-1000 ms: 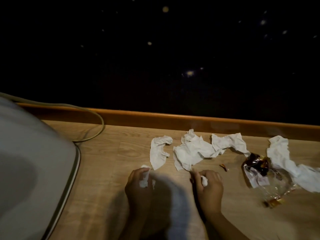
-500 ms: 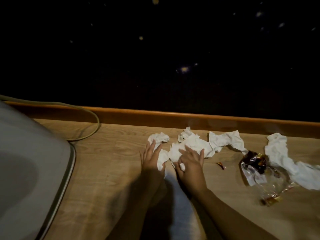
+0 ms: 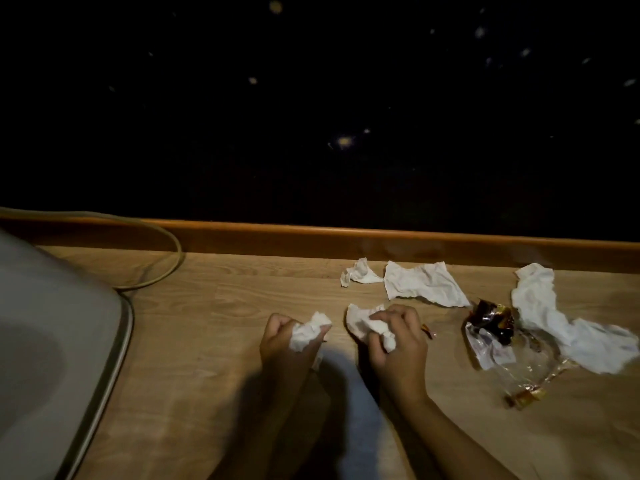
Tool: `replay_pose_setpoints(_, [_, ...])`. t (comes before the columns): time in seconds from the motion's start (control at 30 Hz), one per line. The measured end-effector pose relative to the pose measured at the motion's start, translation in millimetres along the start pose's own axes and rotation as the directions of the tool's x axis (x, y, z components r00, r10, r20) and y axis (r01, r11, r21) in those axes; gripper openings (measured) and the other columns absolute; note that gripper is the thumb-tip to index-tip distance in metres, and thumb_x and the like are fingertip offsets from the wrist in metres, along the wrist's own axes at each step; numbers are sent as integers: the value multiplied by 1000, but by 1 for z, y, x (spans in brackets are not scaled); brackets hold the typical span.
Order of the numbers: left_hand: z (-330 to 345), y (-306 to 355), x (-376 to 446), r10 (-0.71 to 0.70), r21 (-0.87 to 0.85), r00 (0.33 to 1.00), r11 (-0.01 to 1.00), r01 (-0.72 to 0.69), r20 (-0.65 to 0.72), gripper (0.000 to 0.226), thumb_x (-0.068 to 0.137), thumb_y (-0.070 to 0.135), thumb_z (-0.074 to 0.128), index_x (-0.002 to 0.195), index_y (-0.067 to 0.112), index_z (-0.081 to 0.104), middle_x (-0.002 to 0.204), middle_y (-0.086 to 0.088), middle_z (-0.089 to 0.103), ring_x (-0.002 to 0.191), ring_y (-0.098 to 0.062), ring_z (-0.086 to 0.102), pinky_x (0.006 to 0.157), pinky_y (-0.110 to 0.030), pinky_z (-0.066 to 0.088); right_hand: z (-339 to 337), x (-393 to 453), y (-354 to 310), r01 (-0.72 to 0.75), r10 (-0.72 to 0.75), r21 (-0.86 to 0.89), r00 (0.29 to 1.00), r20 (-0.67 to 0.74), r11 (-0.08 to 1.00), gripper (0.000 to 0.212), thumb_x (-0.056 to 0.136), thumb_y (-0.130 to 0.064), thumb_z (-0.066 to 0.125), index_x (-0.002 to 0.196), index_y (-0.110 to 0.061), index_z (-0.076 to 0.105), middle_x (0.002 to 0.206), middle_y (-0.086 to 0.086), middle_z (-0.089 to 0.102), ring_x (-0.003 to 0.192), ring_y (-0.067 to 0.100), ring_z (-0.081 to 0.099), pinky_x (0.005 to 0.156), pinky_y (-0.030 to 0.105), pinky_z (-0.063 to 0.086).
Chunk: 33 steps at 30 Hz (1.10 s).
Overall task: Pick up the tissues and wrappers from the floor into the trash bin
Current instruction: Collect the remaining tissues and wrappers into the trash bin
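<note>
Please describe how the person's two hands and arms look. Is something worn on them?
Both the left hand and the right hand are bare: no gloves, rings, watch or bracelet show. The forearms are uncovered too; no sleeve is visible in the frame.

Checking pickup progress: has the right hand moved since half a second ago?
Yes. The right hand drew back toward the person, away from the baseboard, gripping a tissue.

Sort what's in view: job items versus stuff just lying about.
Job: tissue in left hand (wad); tissue in right hand (wad); small tissue; flat tissue; long tissue; wrappers.
Lying about: cable; grey appliance; skirting board.
</note>
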<state>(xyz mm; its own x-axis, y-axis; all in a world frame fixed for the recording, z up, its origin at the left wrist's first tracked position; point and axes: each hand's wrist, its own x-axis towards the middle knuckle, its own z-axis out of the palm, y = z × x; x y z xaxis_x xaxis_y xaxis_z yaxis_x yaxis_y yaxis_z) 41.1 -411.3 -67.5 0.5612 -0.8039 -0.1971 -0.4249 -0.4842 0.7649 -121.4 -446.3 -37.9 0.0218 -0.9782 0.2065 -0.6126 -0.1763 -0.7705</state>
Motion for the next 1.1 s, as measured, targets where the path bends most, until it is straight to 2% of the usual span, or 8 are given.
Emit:
replay_pose_setpoints(0.13, [-1,21,6,87,-147,995,985,-92,-41,49,70,45,80,103,13,61,105,8,53,95,-5,50,73,-2,38,-6,7,7,-118,138,145,980,-140,982,27,78,6,61,94,-15,66,93,-4,65,90,6,60,83,32,51])
replay_pose_setpoints(0.23, [6,27,10,199,-207,979,957,-206,-55,29,77,19,77,103,17,64,111,7,57,102,-4,54,84,-11,44,-11,9,7,-181,225,232,958,-176,956,33,82,8,59,96,-22,63,86,-8,65,78,5,60,69,25,51])
replay_pose_setpoints(0.33, [18,39,18,280,-216,958,933,-287,-63,41,70,0,77,105,15,60,111,3,59,101,-8,57,87,-23,51,-16,14,10,-199,246,259,955,-164,945,36,84,4,58,101,-28,59,87,-13,64,78,-1,60,65,15,48])
replay_pose_setpoints(0.43, [38,56,32,338,-153,936,934,-322,96,57,74,1,76,124,18,53,123,4,53,113,-9,51,97,-23,44,-13,11,28,-150,150,36,989,1,988,29,88,-21,63,116,-26,57,104,-8,58,96,7,58,80,22,47])
replay_pose_setpoints(0.57, [59,59,49,521,45,820,837,-545,239,65,79,7,73,136,25,48,141,6,43,130,-8,36,108,-18,27,-10,-5,55,-51,189,-431,940,283,901,70,75,-75,52,133,-37,45,116,-7,46,110,13,44,92,33,44])
replay_pose_setpoints(0.77, [70,48,54,525,175,805,796,-579,275,51,82,32,72,130,28,55,113,4,54,111,-14,44,93,-25,37,-16,-10,65,69,4,-334,977,213,940,22,86,-40,62,103,-26,61,119,-5,47,111,11,43,88,22,41])
replay_pose_setpoints(0.97, [74,58,53,486,118,853,851,-511,190,20,79,28,77,90,14,67,95,6,45,92,-13,47,77,-20,40,-28,21,45,24,-1,-131,984,178,991,13,82,-13,62,88,-23,56,92,-7,54,87,4,49,77,24,48])
replay_pose_setpoints(1.1, [68,93,47,464,-97,882,885,-456,81,25,79,17,76,101,13,67,107,6,56,96,-8,55,82,-11,44,-50,56,30,94,-73,-139,987,145,986,20,82,-11,64,89,-27,53,90,-9,53,83,6,49,72,16,42])
